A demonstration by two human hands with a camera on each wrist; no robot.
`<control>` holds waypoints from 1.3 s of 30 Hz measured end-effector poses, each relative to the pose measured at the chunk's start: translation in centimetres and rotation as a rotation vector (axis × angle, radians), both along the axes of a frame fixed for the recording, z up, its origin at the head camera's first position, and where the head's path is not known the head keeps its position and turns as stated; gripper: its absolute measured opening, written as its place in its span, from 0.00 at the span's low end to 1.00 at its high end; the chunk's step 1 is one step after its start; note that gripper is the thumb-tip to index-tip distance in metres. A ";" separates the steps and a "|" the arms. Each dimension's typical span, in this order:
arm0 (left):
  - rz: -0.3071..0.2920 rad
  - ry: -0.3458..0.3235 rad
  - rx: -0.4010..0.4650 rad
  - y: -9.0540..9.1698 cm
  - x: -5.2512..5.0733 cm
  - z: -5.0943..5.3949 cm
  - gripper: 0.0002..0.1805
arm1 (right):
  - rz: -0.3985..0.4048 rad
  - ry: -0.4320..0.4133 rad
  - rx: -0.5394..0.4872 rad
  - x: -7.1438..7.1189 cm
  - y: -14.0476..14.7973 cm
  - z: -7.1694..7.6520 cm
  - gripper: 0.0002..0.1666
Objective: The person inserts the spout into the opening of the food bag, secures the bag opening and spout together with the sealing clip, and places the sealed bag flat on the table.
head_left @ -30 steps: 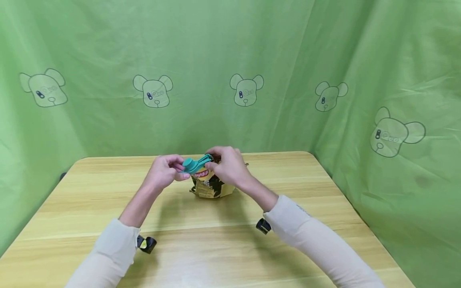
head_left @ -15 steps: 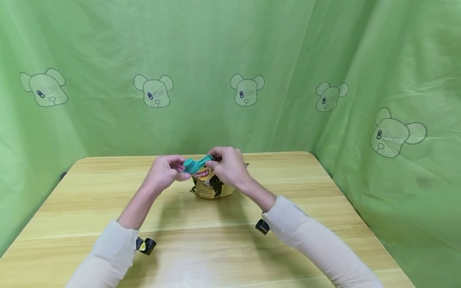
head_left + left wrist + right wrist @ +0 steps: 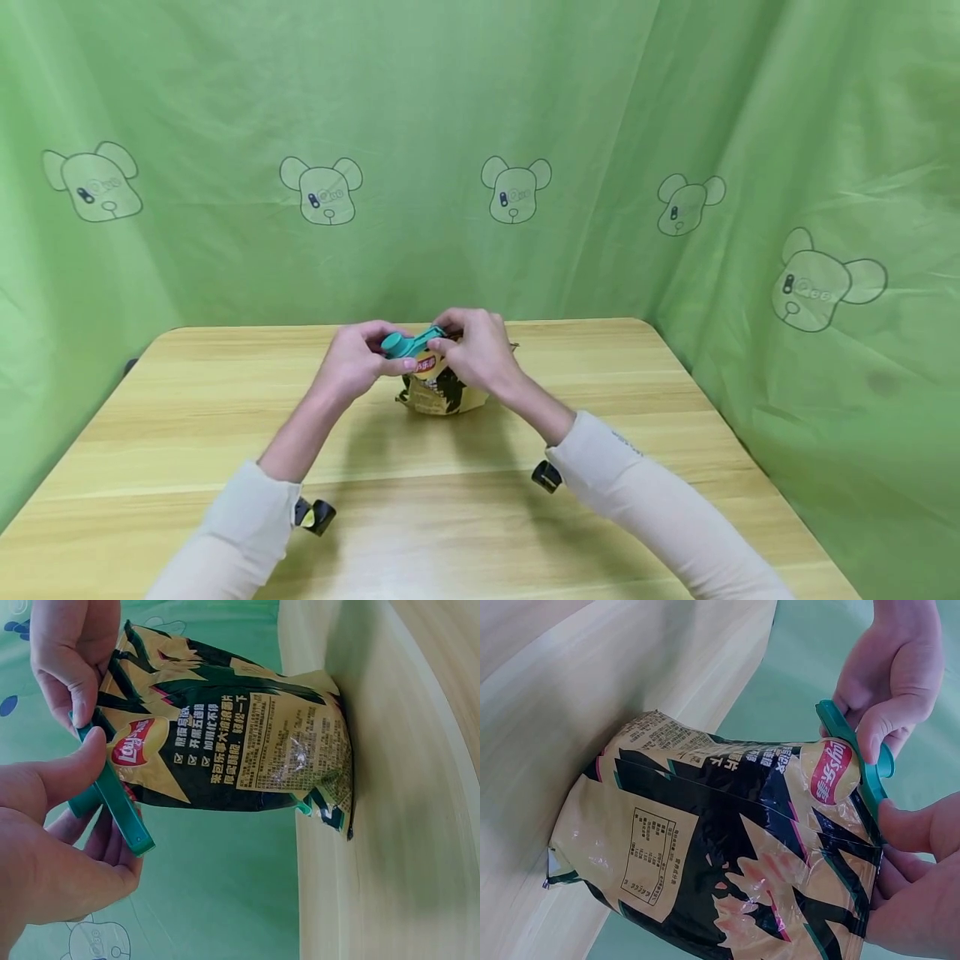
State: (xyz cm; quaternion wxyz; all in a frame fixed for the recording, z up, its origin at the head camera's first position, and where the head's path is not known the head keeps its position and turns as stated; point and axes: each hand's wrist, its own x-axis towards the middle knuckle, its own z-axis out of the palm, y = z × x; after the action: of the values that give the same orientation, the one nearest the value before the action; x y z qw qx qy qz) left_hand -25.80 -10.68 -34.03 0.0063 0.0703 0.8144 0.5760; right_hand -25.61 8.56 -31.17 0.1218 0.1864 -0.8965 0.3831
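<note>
A black and gold Lay's chip bag (image 3: 442, 393) stands upright on the table, its printed panel plain in the left wrist view. Along its top lies a teal bag clip (image 3: 411, 342) with a round cap. My left hand (image 3: 356, 360) grips the capped end, thumb in front and fingers behind. At the hinge end my right hand (image 3: 480, 350) pinches the clip and the bag's top edge; in the right wrist view its thumb (image 3: 907, 825) presses the clip while the fingers go behind the bag. How much of the bag's edge lies inside the clip is hidden.
The wooden table (image 3: 450, 533) reaches back to a green curtain (image 3: 420, 100) with printed bear heads, which also closes off the right side. Black wrist-camera mounts (image 3: 315, 517) hang below both sleeves.
My left hand has shifted a little to the right along the clip, its thumb now farther over the bag's front. The clip's arms look closer together than a second ago. My right hand barely moved.
</note>
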 end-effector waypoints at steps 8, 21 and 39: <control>0.031 0.033 -0.043 0.3 0.2 0.1 0.19 | -0.006 0.024 -0.020 0.0 -0.2 -0.3 0.06; 0.022 0.026 -0.026 0.3 -0.1 0.2 0.19 | -0.022 0.096 -0.055 0.1 -0.7 -1.0 0.04; -0.017 0.038 -0.059 -0.2 -0.1 0.0 0.20 | 0.017 0.066 -0.017 -0.2 -0.2 -0.9 0.05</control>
State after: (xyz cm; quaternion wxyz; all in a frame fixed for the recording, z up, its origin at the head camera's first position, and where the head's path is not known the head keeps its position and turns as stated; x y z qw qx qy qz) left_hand -25.87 -10.84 -34.00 -0.0021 0.0877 0.8305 0.5501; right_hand -25.81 8.37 -32.05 0.1499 0.2055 -0.8870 0.3855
